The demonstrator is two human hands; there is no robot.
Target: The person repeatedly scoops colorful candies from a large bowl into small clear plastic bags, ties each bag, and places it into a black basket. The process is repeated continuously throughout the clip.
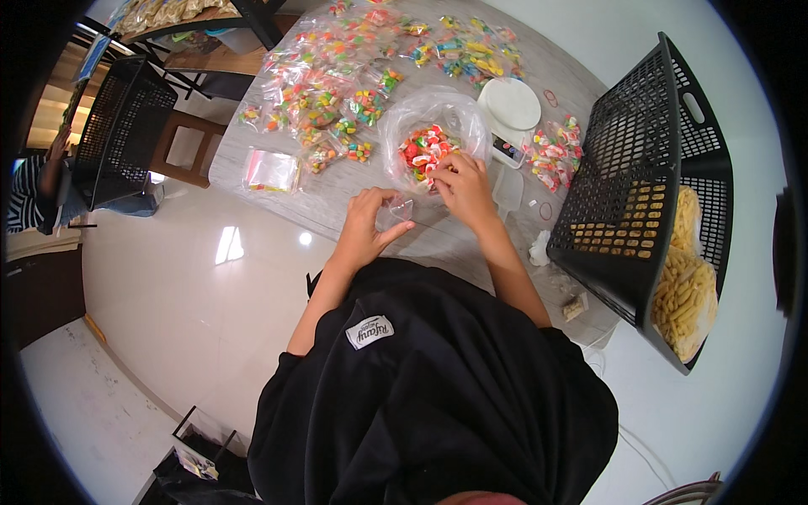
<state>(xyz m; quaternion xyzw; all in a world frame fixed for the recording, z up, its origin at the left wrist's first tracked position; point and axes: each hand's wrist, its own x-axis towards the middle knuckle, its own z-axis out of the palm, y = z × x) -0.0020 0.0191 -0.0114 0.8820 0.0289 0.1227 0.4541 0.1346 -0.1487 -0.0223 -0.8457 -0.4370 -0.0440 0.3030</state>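
My left hand (366, 221) holds a small clear plastic bag (399, 209) between thumb and fingers, just in front of a large clear plastic bag (394, 120). The large bag stands with its mouth wide, and red-and-white wrapped candies (421, 148) with some green and yellow show inside. At its near right rim is my right hand (466, 189), fingers bent down and the tips among the candies. Whether they grip a candy is hidden. Behind the large bag's right side sits a white digital kitchen scale (512, 104).
Filled candy packets (328, 82) cover the table's far left; more lie at the back (473, 47) and right (553, 154). A stack of flat clear bags (273, 170) lies left. A black plastic basket (618, 189) holding bagged yellow snacks (685, 303) stands right. A person (35, 189) is at far left.
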